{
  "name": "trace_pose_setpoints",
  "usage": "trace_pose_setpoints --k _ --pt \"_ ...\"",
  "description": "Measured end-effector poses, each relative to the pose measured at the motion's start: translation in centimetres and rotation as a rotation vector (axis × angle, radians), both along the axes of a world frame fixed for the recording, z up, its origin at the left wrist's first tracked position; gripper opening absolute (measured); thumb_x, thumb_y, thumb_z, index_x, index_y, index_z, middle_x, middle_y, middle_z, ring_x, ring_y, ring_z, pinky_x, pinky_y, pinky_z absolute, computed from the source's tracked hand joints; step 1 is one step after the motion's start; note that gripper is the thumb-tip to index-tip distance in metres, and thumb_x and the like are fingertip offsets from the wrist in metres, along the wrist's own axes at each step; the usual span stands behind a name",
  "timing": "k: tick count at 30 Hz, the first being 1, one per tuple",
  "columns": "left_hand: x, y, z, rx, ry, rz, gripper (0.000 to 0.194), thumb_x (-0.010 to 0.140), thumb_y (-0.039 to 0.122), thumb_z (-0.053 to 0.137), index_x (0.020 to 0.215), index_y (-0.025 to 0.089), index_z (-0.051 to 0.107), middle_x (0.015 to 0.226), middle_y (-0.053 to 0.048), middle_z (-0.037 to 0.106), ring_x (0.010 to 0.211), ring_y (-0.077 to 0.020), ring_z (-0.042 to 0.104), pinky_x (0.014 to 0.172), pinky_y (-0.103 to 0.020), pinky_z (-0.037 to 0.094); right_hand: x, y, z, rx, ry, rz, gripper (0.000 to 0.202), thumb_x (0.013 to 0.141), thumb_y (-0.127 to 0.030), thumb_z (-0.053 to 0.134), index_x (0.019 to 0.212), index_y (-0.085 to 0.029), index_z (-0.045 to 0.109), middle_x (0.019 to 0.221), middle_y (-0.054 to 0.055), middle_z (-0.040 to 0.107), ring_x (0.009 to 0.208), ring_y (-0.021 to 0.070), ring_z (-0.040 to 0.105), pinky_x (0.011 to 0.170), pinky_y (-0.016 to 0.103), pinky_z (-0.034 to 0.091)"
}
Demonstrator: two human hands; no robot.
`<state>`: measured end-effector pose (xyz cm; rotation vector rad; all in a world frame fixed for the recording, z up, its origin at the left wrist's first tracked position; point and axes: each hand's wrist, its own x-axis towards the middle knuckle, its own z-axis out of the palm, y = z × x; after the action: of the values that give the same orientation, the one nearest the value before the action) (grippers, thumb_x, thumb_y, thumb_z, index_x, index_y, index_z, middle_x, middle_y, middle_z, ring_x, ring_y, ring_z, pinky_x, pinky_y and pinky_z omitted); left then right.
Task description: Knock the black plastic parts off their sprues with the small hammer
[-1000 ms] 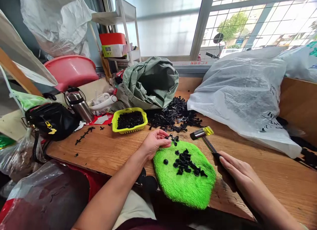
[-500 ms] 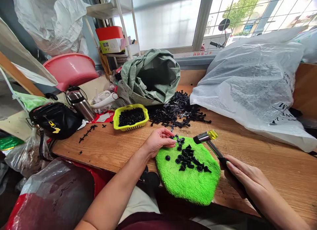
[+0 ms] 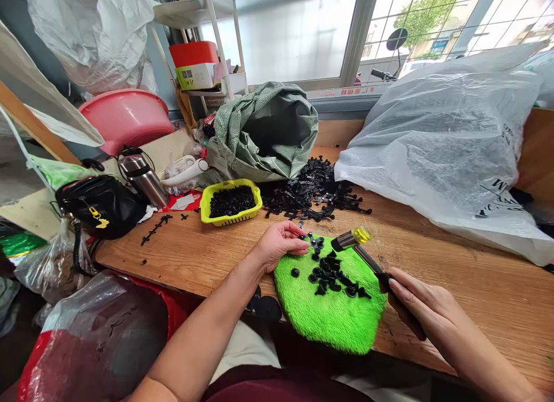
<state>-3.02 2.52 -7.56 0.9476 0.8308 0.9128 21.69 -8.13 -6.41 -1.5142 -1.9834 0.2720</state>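
Observation:
My right hand (image 3: 418, 304) is closed round the dark handle of a hammer (image 3: 345, 241), whose metal head has a translucent yellow face. The head is above the far right part of a fluffy bright green cloth (image 3: 333, 327). At the cloth's far left edge, my left hand (image 3: 286, 240) pinches a small black plastic part (image 3: 310, 239) with several round ends. Part of that piece is hidden by the fingers. In the middle of the cloth lies a pile of small black plastic pieces (image 3: 331, 269), and a single round black piece (image 3: 295, 273) sits to their left.
Behind the cloth lies a heap of black plastic parts (image 3: 318, 188), before an open green woven sack (image 3: 264, 125). A yellow basket (image 3: 208, 217) holds more black pieces. A white plastic bag (image 3: 433, 148) stands right; a black pouch (image 3: 99, 206) and steel flask (image 3: 145, 180) are left.
The hammer and my right hand have shifted a little to the left, bringing the head closer to the part in my left hand. My left hand keeps its pinch. The view has shifted slightly.

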Motion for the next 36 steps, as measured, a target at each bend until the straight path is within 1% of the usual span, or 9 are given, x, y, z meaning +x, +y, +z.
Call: trace_pose_setpoints --k 4,9,11,14,18,24,27,30,36 --pt "0.1 0.1 -0.2 0.001 -0.004 0.019 0.045 0.044 0.019 0.09 0.074 0.01 0.058 0.06 0.001 0.063 0.053 -0.009 0.063 0.057 -0.02 0.054 -0.6 0.2 1.2 -0.042 0.059 0.063 0.056 0.093 -0.062 0.027 0.07 -0.025 0.061 0.069 0.006 0.068 0.068 0.0252 0.066 0.053 0.03 0.053" --pt "0.3 0.0 -0.3 0.034 0.015 0.018 0.046 0.042 0.021 0.09 0.073 0.011 0.057 0.059 0.002 0.062 0.052 -0.0084 0.061 0.055 -0.02 0.052 -0.6 0.5 1.9 -0.055 0.073 0.079 0.053 0.093 -0.065 0.028 0.069 -0.026 0.055 0.058 0.003 0.062 0.065 0.0248 0.065 0.05 0.029 0.049" --pt "0.3 -0.1 -0.2 0.071 0.037 0.022 0.045 0.043 0.022 0.089 0.072 0.012 0.057 0.057 0.003 0.06 0.048 -0.0064 0.057 0.05 -0.018 0.048 -0.7 0.7 2.1 -0.041 0.046 0.067 0.052 0.093 -0.065 0.027 0.068 -0.027 0.052 0.055 0.003 0.059 0.064 0.0248 0.065 0.049 0.029 0.046" --pt "0.4 -0.2 0.1 0.122 0.062 0.039 0.041 0.044 0.021 0.087 0.069 0.013 0.057 0.056 0.005 0.058 0.046 -0.0037 0.05 0.045 -0.015 0.041 -1.1 0.9 2.2 -0.013 -0.039 0.04 0.053 0.093 -0.065 0.021 0.07 -0.026 0.05 0.055 0.003 0.057 0.053 0.0226 0.06 0.047 0.03 0.043" --pt "0.4 -0.2 0.1 0.128 0.076 0.075 0.038 0.043 0.021 0.086 0.066 0.013 0.057 0.058 0.004 0.058 0.048 -0.0038 0.047 0.043 -0.015 0.036 -1.3 1.0 1.9 -0.003 -0.136 0.025 0.056 0.091 -0.068 0.02 0.074 -0.026 0.053 0.05 0.001 0.053 0.045 0.023 0.054 0.043 0.031 0.036" --pt "0.4 -0.1 0.0 0.125 0.093 0.088 0.035 0.041 0.017 0.083 0.065 0.013 0.058 0.062 0.002 0.06 0.051 -0.0048 0.049 0.044 -0.015 0.034 -1.2 1.1 1.8 -0.01 -0.185 0.012 0.043 0.096 -0.051 0.021 0.079 -0.025 0.05 0.054 0.001 0.055 0.048 0.0217 0.056 0.046 0.03 0.037" --pt "0.4 -0.1 0.0 0.123 0.105 0.107 0.034 0.041 0.018 0.083 0.064 0.013 0.058 0.059 0.003 0.059 0.048 -0.0039 0.046 0.043 -0.016 0.032 -1.6 1.3 1.8 -0.039 -0.24 0.04 0.042 0.095 -0.05 0.024 0.078 -0.026 0.054 0.054 0.002 0.057 0.05 0.0242 0.059 0.045 0.031 0.037" --pt "0.5 -0.1 0.0 0.133 0.114 0.129 0.034 0.041 0.017 0.083 0.064 0.013 0.058 0.058 0.002 0.059 0.049 -0.0045 0.047 0.044 -0.015 0.032 -2.0 1.4 2.0 -0.018 -0.253 0.046 0.043 0.096 -0.049 0.02 0.087 -0.025 0.054 0.056 0.002 0.058 0.053 0.0241 0.059 0.049 0.032 0.038" --pt "0.5 0.0 -0.3 0.215 0.152 0.142 0.031 0.044 0.016 0.083 0.064 0.013 0.059 0.061 0.002 0.06 0.055 -0.0064 0.051 0.051 -0.017 0.036 -2.0 1.3 1.8 -0.043 -0.289 0.046 0.04 0.095 -0.046 0.021 0.082 -0.025 0.053 0.055 0.003 0.057 0.051 0.0252 0.059 0.048 0.032 0.037"
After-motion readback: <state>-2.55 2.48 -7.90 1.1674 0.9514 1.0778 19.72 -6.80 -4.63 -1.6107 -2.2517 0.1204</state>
